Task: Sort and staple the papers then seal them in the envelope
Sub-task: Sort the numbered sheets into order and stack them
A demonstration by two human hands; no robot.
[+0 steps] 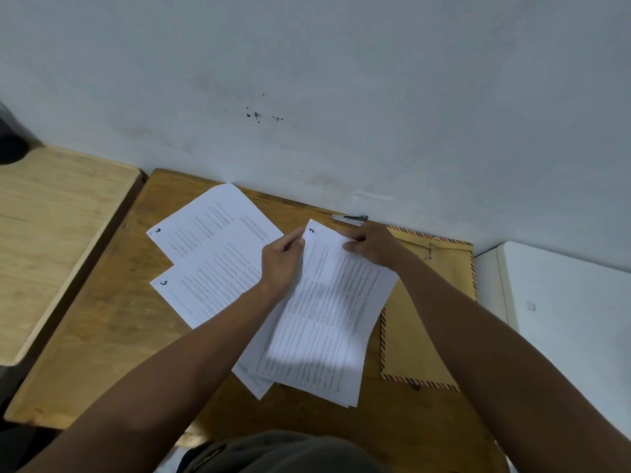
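A stack of printed white sheets (324, 319) lies in the middle of the wooden table (102, 336), its top sheet hand-numbered at the upper left corner. My left hand (281, 261) pinches the stack's top left edge. My right hand (374, 245) pinches its top right corner. Two more numbered sheets lie flat to the left: one at the back (211, 220) and one nearer (211, 288), overlapping. A brown envelope (426, 319) with a striped border lies to the right, partly under the stack and my right arm. A small metal stapler (350, 219) rests against the wall behind my right hand.
A grey wall (307, 97) rises directly behind the table. A second, lighter wooden table (51, 233) stands close on the left with a narrow gap between. A white box-like surface (563, 302) borders the table on the right. A dark object (10, 141) sits at the far left.
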